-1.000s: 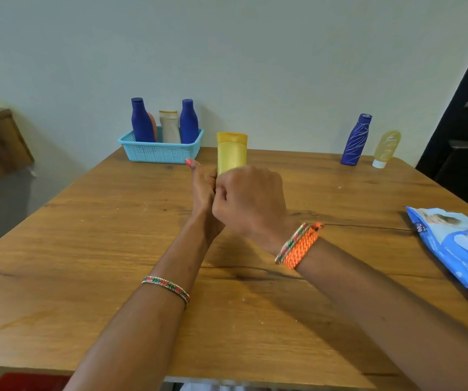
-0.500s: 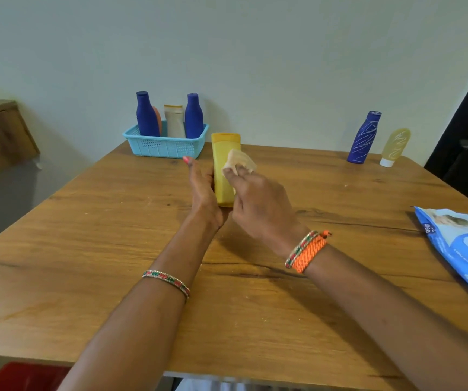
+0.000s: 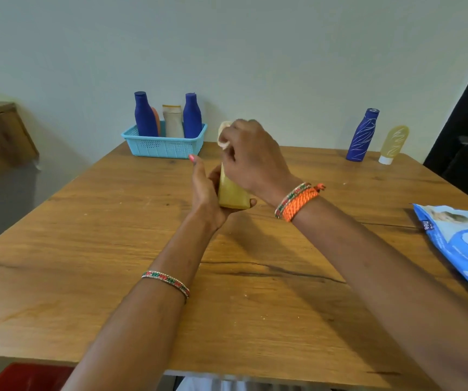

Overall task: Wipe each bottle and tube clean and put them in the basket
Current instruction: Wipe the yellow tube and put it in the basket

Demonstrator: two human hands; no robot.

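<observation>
**Worktop holdings, one item in hand**

- Worktop (image 3: pixel 91 272): wooden, brown, with dark grain cracks across the middle.
- Wipes packet (image 3: pixel 464 244): blue, lying flat at the right edge.
- Basket (image 3: pixel 165 146): turquoise, perforated, at the far left edge by the wall. Holds two dark blue bottles, a beige bottle between them and an orange item partly hidden.
- Patterned blue bottle (image 3: pixel 363 135): upright, far right, outside the basket.
- Pale yellow tube (image 3: pixel 393 143): standing on its white cap just beside the patterned bottle.
- Yellow tube (image 3: pixel 231 193): held upright above mid-worktop, not in the basket.
- Left hand (image 3: pixel 206 190): grasping the yellow tube's lower end.
- Right hand (image 3: pixel 255 158): clenched on a crumpled wipe (image 3: pixel 223 135) at the tube's upper part.
</observation>
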